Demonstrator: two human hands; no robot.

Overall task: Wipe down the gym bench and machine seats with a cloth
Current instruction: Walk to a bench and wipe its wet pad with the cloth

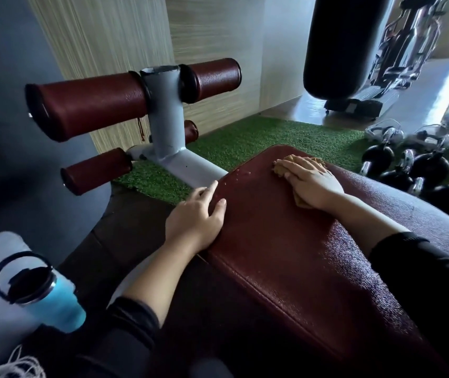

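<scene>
Cloth on the maroon bench pad

Maroon textured vinyl covers the bench pad [286, 241] in front of us, with a few small droplets near its far left corner. Our right hand [313, 184] lies flat, fingers straight, pressing a tan cloth [304, 161] against the far end of the pad. Our left hand [196, 214] rests relaxed on the pad's left edge, fingers loosely extended, gripping nothing.

Beyond the pad, a grey steel post [163, 113] carries maroon leg rollers [89, 105], upper and lower pairs. Green artificial turf [245, 137] lies under the bench, meeting a polished floor farther off. A black punching bag [346, 45] hangs at the top, with chrome machines behind it, and black dumbbells [422, 170] cluster on the right. A blue bottle [51, 298] with a black lid stands at lower left.

We can read no brand, label or writing anywhere.
</scene>
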